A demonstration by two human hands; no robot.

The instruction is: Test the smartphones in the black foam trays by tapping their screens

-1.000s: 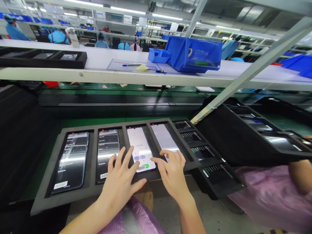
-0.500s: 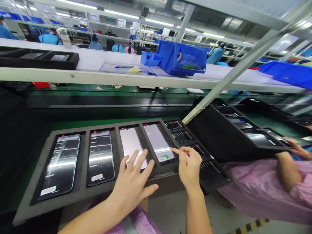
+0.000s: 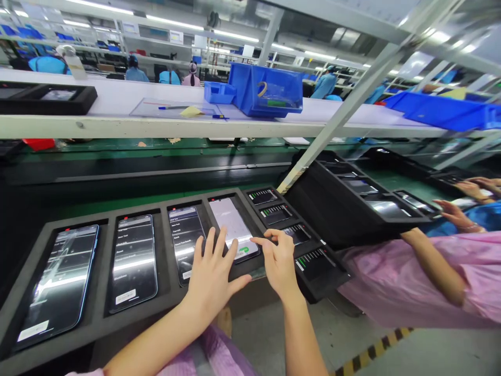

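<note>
Phone (image 3: 230,216) glows white near left hand (image 3: 209,282), grip spread; right hand (image 3: 281,263), grip apart, points there.

Lost behind the left hand (image 3: 211,277): lower right of the third phone (image 3: 186,237) from the foam tray's (image 3: 31,263) left end. Impossible to confirm: contact between the right hand (image 3: 279,261) and the fourth phone (image 3: 229,214), toward the tray's right end. Cropped by the frame: the tray's near left corner and, far right, a pink sleeve (image 3: 485,271). Too small to read: white labels (image 3: 33,330).
</note>
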